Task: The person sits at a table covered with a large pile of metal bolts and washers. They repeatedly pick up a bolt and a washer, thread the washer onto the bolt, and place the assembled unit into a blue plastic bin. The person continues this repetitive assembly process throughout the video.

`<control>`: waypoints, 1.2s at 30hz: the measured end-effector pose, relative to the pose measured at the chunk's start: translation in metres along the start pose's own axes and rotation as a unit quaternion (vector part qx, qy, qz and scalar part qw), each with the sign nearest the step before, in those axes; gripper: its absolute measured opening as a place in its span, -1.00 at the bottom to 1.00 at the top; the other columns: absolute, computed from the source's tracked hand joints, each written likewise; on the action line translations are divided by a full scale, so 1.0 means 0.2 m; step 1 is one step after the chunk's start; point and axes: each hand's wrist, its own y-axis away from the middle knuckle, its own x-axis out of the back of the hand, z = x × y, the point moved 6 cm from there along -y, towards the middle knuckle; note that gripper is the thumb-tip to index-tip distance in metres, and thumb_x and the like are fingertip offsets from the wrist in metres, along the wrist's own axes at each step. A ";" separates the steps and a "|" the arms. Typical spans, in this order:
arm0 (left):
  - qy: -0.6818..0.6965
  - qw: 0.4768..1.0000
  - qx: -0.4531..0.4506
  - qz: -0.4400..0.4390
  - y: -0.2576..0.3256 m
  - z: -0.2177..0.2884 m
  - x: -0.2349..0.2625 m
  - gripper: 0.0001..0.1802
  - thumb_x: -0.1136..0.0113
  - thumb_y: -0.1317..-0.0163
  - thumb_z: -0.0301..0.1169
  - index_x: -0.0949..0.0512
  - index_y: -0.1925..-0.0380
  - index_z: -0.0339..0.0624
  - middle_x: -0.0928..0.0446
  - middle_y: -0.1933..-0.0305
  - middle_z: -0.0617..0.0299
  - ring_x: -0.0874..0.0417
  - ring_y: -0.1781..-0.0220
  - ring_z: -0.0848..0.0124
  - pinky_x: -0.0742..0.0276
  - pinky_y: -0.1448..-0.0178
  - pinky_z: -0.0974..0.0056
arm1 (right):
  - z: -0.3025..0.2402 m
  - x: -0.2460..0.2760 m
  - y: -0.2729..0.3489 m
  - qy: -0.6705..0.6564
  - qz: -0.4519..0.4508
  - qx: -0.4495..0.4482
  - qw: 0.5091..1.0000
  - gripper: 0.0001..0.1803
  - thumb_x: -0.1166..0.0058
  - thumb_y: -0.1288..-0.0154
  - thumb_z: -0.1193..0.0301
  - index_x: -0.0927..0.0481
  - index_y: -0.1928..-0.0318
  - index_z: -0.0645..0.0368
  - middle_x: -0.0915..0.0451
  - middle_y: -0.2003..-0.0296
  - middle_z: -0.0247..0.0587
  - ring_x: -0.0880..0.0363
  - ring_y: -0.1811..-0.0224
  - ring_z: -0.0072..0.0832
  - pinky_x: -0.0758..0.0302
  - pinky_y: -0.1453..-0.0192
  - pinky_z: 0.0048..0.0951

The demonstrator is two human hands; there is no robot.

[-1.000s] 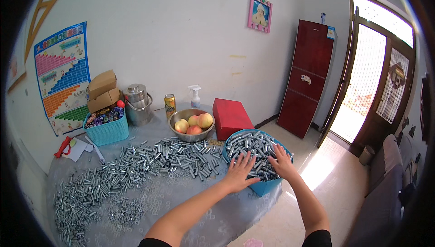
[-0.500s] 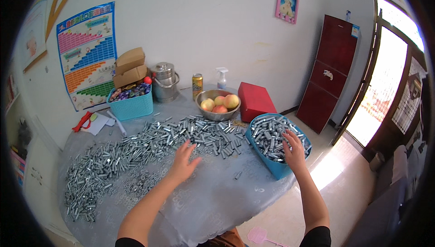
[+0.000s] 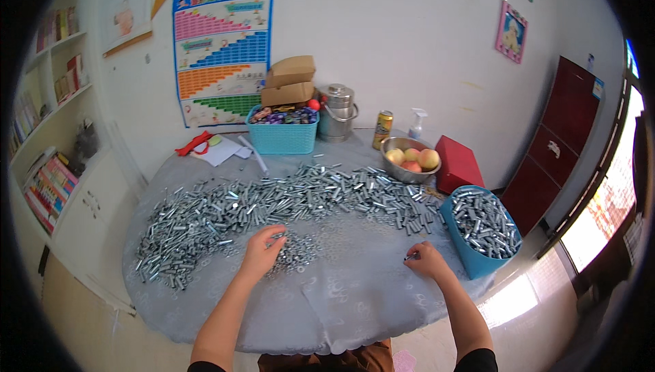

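Note:
A long heap of small silver metal bolts (image 3: 273, 201) stretches across the round table (image 3: 341, 304), which is covered with a grey cloth. My left hand (image 3: 263, 252) rests on a small patch of nuts (image 3: 297, 257) in front of the heap, fingers curled on them. My right hand (image 3: 426, 261) lies on the cloth with its fingers pinched on a small metal piece. To its right stands a blue bin (image 3: 481, 232) full of the same bolts.
At the back stand a turquoise basket (image 3: 283, 136) with brown boxes behind it, a metal pot (image 3: 338, 112), a can (image 3: 382, 130), a spray bottle (image 3: 416, 124), a bowl of apples (image 3: 409, 160) and a red box (image 3: 458, 165). Shelves line the left wall.
Both hands left the blue bin. My left hand swept left to the nuts near the heap; my right hand came down onto the cloth. The view turned left.

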 end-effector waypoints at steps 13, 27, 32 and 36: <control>-0.130 0.990 0.056 0.019 0.05 -0.16 0.14 -0.77 -0.19 -0.05 -0.38 -0.57 0.27 -0.22 -0.57 0.23 0.07 -0.55 0.19 0.19 -0.43 0.11 0.23 | -0.72 -0.53 -0.28 -0.369 0.001 0.063 0.927 -0.69 -0.24 -0.06 0.28 -0.58 0.28 0.26 -0.58 0.42 -0.24 -0.52 0.40 -0.58 -0.45 0.33 -0.56; -0.391 0.918 -0.055 0.027 -0.50 -0.27 -0.20 -0.79 -0.26 0.09 -0.46 -0.55 0.38 -0.23 -0.46 0.35 0.10 -0.42 0.13 0.12 -0.38 0.09 0.16 | -0.68 -0.42 -0.24 -0.258 0.048 0.175 0.949 -0.74 -0.21 -0.06 0.29 -0.60 0.34 0.24 -0.55 0.46 -0.19 -0.53 0.51 -0.46 -0.45 0.41 -0.48; -0.343 0.938 -0.038 0.036 -0.49 -0.31 -0.21 -0.86 -0.23 0.09 -0.53 -0.46 0.52 -0.25 -0.45 0.38 0.08 -0.43 0.22 0.11 -0.37 0.19 0.13 | -0.72 -0.41 -0.22 -0.250 0.046 0.197 0.947 -0.77 -0.20 -0.07 0.32 -0.60 0.33 0.23 -0.55 0.45 -0.19 -0.53 0.50 -0.43 -0.45 0.41 -0.47; -0.331 0.937 -0.089 0.065 -0.45 -0.26 -0.21 -0.86 -0.20 0.06 -0.57 -0.42 0.49 -0.27 -0.45 0.47 0.10 -0.47 0.34 0.17 -0.40 0.28 0.20 | -0.72 -0.41 -0.22 -0.257 0.039 0.201 0.944 -0.79 -0.19 -0.07 0.37 -0.59 0.30 0.23 -0.55 0.41 -0.19 -0.54 0.47 -0.42 -0.47 0.38 -0.48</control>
